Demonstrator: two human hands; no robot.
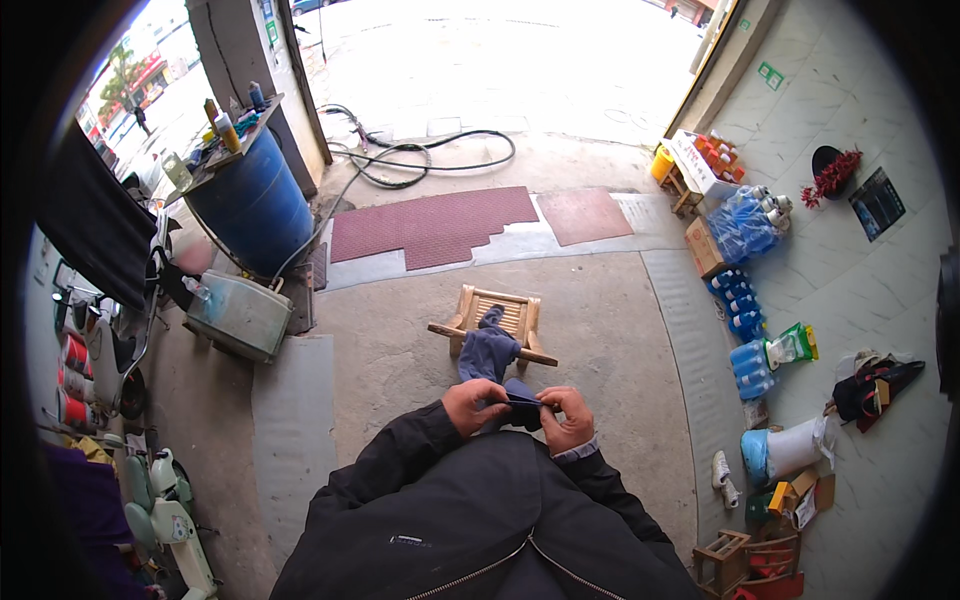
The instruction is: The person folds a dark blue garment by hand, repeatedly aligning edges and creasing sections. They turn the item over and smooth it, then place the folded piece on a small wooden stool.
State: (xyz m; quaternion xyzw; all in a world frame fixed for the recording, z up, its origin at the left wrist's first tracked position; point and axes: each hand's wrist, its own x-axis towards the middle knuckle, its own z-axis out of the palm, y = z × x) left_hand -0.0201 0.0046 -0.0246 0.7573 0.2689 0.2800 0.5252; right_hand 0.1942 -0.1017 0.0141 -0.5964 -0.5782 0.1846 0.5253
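A light green scooter (175, 525) is seen at the lower left. Beyond it, a grey lidded box (240, 318) is set on the floor, and above the box a blue barrel (262, 205) is stood beside the door pillar, its top loaded with bottles and small items. A black hose (430, 160) is laid in loops near the bright doorway. The concrete floor (610, 300) is partly covered by dark red matting (430, 230) and, farther right, by a pinkish square mat (585, 216). In the middle, a small wooden chair (530, 318) is placed in front of the person, with a blue-grey cloth (488, 352) draped over its crossbar. Along the tiled wall (830, 215) at the right, packs of blue bottles (743, 225), a cardboard box (703, 248), white shoes (723, 478) and a wooden stool (722, 562) are lined up.

The left hand (474, 407) is brought in from the lower left in a black sleeve, thumb and fingers pinched on a dark blue fabric edge (524, 401). The opposite end is pinched likewise by the right hand (568, 418), so that the edge is stretched between them. Whether this edge belongs to the draped cloth cannot be told.
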